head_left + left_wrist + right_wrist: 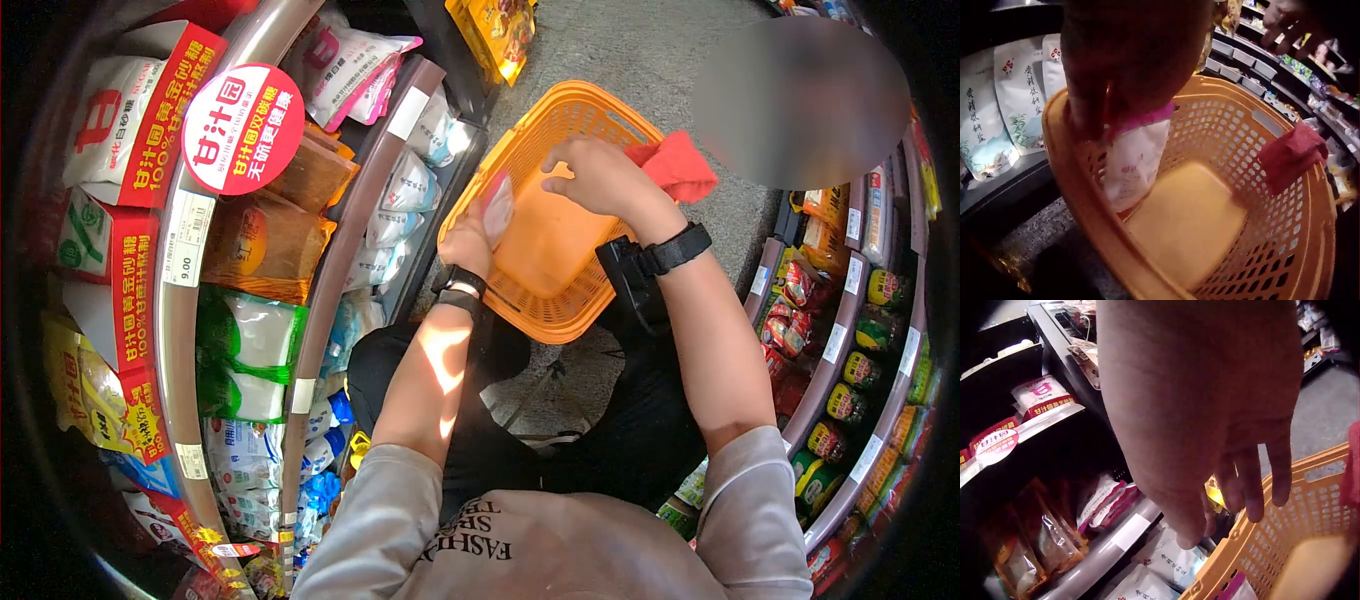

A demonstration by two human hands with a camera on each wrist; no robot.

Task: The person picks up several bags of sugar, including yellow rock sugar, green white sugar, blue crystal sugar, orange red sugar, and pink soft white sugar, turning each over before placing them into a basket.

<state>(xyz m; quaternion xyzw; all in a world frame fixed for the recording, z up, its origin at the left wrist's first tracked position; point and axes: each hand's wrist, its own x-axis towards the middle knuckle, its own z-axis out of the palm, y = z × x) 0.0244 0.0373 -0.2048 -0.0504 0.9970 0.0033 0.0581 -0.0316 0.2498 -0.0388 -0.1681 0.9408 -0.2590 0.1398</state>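
Observation:
An orange basket (545,250) stands between the person's knees, with perforated walls and a solid bottom. At its left rim the left hand (466,245) has its fingers round a white bag with a pink top edge (1138,159), which hangs inside against the wall. Above the basket is the right hand (596,178), its fingers loosely bent and holding nothing; in the right wrist view the hand (1210,419) hangs palm side visible over the near rim. A red cloth (680,168) lies over the basket's far right rim.
Shelves with white salt bags (408,182), brown sugar bags (265,240) and red-fronted boxes (165,115) rise close on the left. More shelves with jars (862,370) stand on the right. Grey floor (600,45) lies beyond the basket.

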